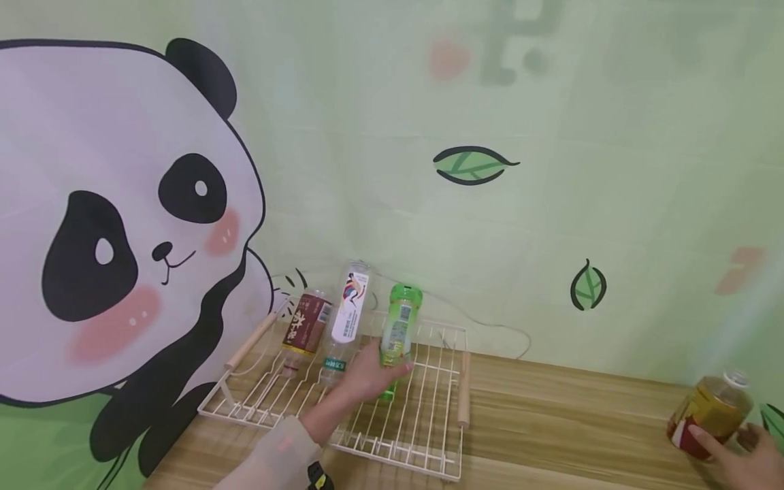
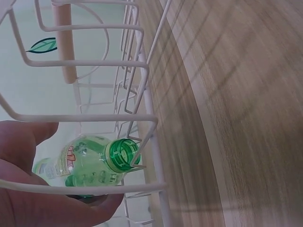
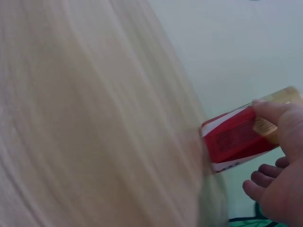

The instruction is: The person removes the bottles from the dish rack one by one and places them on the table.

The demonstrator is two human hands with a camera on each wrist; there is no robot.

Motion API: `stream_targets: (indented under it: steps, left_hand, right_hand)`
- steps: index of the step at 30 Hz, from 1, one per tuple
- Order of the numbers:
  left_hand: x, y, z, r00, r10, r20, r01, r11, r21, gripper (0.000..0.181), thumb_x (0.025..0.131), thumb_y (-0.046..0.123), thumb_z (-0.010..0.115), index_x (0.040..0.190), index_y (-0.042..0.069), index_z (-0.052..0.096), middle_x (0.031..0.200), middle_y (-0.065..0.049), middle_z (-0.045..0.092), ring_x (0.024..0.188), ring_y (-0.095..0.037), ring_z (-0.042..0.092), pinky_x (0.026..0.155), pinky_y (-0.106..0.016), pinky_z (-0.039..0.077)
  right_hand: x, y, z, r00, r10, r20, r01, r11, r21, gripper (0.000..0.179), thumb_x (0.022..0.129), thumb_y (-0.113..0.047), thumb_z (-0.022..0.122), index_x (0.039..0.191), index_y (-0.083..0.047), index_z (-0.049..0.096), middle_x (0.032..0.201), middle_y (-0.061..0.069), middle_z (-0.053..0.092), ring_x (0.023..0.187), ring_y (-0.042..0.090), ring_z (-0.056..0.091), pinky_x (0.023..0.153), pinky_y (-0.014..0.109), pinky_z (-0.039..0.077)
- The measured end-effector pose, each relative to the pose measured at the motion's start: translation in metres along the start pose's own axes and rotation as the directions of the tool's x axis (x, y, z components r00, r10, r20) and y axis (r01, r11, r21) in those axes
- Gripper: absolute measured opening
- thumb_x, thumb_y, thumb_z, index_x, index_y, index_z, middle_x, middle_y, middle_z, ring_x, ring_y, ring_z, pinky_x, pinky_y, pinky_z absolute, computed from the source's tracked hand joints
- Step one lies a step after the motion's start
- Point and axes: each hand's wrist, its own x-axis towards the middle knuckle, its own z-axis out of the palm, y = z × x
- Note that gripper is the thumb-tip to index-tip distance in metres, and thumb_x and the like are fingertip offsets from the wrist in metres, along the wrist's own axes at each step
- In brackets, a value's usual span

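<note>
My left hand (image 1: 367, 374) grips a green plastic bottle (image 1: 401, 320), which stands neck down in a white wire rack (image 1: 429, 469). In the left wrist view its uncapped green mouth (image 2: 125, 153) points at the rack's wires. Two more bottles lean neck down to its left: a clear one with a white label (image 1: 350, 306) and one with a maroon label (image 1: 306, 323). At the far right, my right hand (image 1: 756, 456) is spread beside a red and yellow bottle (image 1: 713, 415) with a white cap. The thumb lies against its label; the other fingers stand apart from it.
Wooden handles (image 1: 463, 388) flank the rack on both sides. Under it is a wood-grain table (image 1: 551, 408). Behind hangs a pale green cloth (image 1: 380, 170) printed with a panda and leaves. A thin cord (image 1: 484, 320) hangs along the cloth.
</note>
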Motion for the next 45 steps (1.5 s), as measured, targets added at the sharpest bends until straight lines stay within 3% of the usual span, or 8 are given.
stream_targets:
  steps: [7, 12, 21, 27, 32, 34, 40, 45]
  left_hand:
    - [0.001, 0.000, 0.000, 0.999, 0.039, 0.020, -0.039, 0.999, -0.014, 0.070, 0.100, 0.031, 0.076, 0.154, 0.001, 0.044, 0.139, -0.025, 0.062, 0.124, -0.042, 0.063, 0.102, -0.060, 0.054]
    - [0.002, -0.002, 0.001, 0.998, 0.060, 0.011, -0.060, 0.998, -0.007, 0.064, 0.101, 0.028, 0.075, 0.151, 0.000, 0.047, 0.135, -0.024, 0.063, 0.120, -0.039, 0.064, 0.101, -0.058, 0.054]
    - [0.004, -0.003, 0.004, 0.999, 0.038, -0.038, -0.036, 0.998, 0.055, 0.054, 0.103, 0.028, 0.072, 0.142, -0.004, 0.054, 0.115, -0.017, 0.068, 0.087, -0.022, 0.065, 0.072, -0.037, 0.058]
    - [0.001, 0.001, 0.002, 0.997, 0.049, -0.051, -0.048, 0.999, 0.014, 0.054, 0.102, 0.023, 0.073, 0.143, -0.006, 0.053, 0.115, -0.019, 0.068, 0.086, -0.023, 0.065, 0.070, -0.037, 0.058]
    - [0.000, 0.006, -0.005, 0.997, 0.053, -0.059, -0.054, 0.999, -0.006, 0.054, 0.101, 0.025, 0.074, 0.141, -0.007, 0.054, 0.118, -0.020, 0.068, 0.092, -0.025, 0.066, 0.074, -0.038, 0.060]
    - [-0.001, 0.010, -0.009, 0.996, 0.068, -0.055, -0.068, 0.998, 0.003, 0.057, 0.101, 0.027, 0.074, 0.141, -0.008, 0.054, 0.123, -0.022, 0.067, 0.097, -0.027, 0.067, 0.078, -0.041, 0.061]
    - [-0.006, 0.036, -0.023, 0.990, 0.138, -0.031, -0.138, 0.990, 0.028, 0.072, 0.098, 0.032, 0.078, 0.150, -0.007, 0.046, 0.131, -0.023, 0.063, 0.108, -0.032, 0.066, 0.086, -0.046, 0.061]
    - [-0.013, 0.060, -0.030, 0.972, 0.230, -0.047, -0.225, 0.970, 0.087, 0.076, 0.095, 0.030, 0.081, 0.153, -0.004, 0.045, 0.135, -0.020, 0.061, 0.111, -0.031, 0.065, 0.083, -0.041, 0.061]
  right_hand:
    - [-0.012, -0.027, -0.018, 0.991, -0.119, -0.058, 0.121, 0.992, 0.037, 0.109, 0.103, -0.050, 0.061, 0.160, 0.016, -0.004, 0.167, 0.041, -0.001, 0.155, 0.057, 0.007, 0.125, 0.066, 0.017]
    - [-0.026, -0.051, -0.030, 0.964, -0.198, -0.175, 0.207, 0.978, 0.036, 0.099, 0.104, -0.042, 0.063, 0.163, 0.012, 0.005, 0.169, 0.037, 0.008, 0.157, 0.052, 0.012, 0.127, 0.063, 0.016]
    - [-0.052, -0.098, -0.053, 0.906, -0.284, -0.315, 0.281, 0.958, -0.056, 0.101, 0.099, -0.058, 0.066, 0.169, -0.004, 0.016, 0.175, 0.022, 0.011, 0.161, 0.044, 0.009, 0.127, 0.067, 0.012]
    - [-0.075, -0.127, -0.058, 0.808, -0.474, -0.351, 0.481, 0.874, -0.072, 0.095, 0.095, -0.040, 0.080, 0.166, -0.004, 0.028, 0.173, 0.022, 0.021, 0.160, 0.042, 0.015, 0.127, 0.065, 0.013]
    - [-0.100, -0.160, -0.057, 0.804, -0.554, -0.216, 0.557, 0.829, -0.052, 0.098, 0.098, -0.041, 0.076, 0.170, -0.010, 0.017, 0.173, 0.028, 0.010, 0.158, 0.052, 0.007, 0.121, 0.077, 0.010]
    - [-0.110, -0.171, -0.056, 0.790, -0.587, -0.179, 0.590, 0.807, -0.043, 0.099, 0.098, -0.041, 0.076, 0.170, -0.011, 0.015, 0.173, 0.029, 0.010, 0.158, 0.052, 0.007, 0.121, 0.077, 0.010]
    - [-0.130, -0.195, -0.045, 0.679, -0.719, -0.151, 0.723, 0.690, -0.031, 0.098, 0.093, -0.032, 0.083, 0.170, -0.014, 0.024, 0.172, 0.025, 0.022, 0.157, 0.049, 0.017, 0.124, 0.070, 0.013]
    - [-0.145, -0.207, -0.033, 0.609, -0.783, -0.127, 0.788, 0.616, -0.014, 0.101, 0.090, -0.029, 0.087, 0.170, -0.023, 0.026, 0.171, 0.015, 0.029, 0.158, 0.040, 0.023, 0.126, 0.065, 0.016]
